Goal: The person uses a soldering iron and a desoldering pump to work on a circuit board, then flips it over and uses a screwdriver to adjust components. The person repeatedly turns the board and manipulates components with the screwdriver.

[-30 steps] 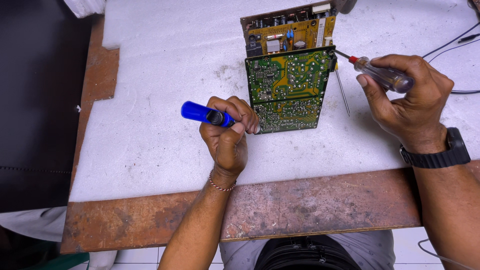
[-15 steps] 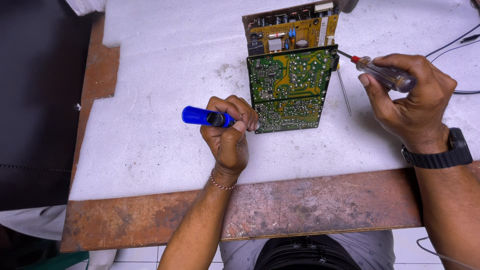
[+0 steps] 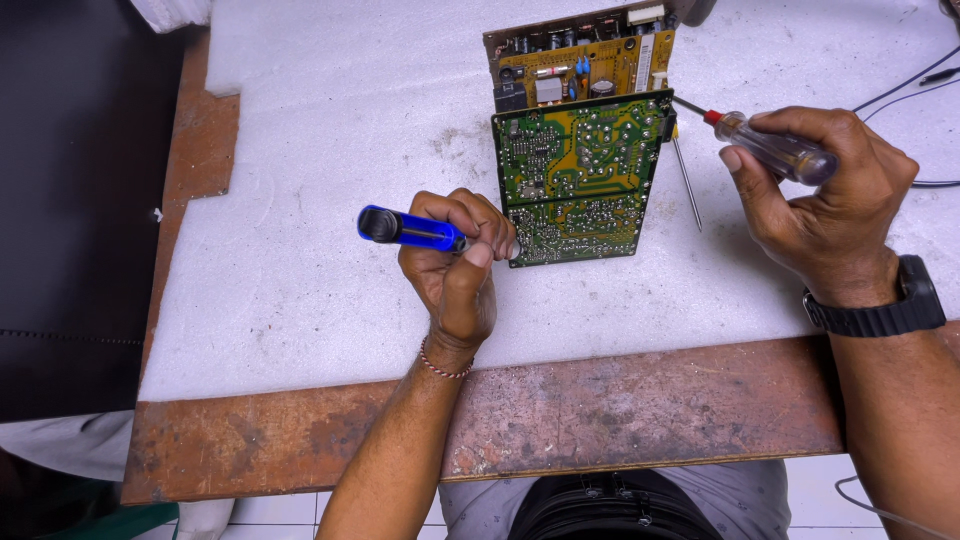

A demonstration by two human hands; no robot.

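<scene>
- Head view: the left hand (image 3: 455, 265) is closed around a blue-handled tool (image 3: 410, 229), its tip end meeting the lower left corner of the green circuit board (image 3: 578, 180).
- The board lies solder side up on a white foam sheet (image 3: 300, 200) covering the rusty tabletop (image 3: 620, 410), overlapping a yellow circuit board (image 3: 580, 62) behind it.
- The right hand (image 3: 825, 200), with a black wristwatch (image 3: 880, 305) on its wrist, grips a clear-handled screwdriver (image 3: 765, 145); its shaft reaches the green board's upper right edge.
- A thin metal rod (image 3: 686, 185) lies just beside the board.
</scene>
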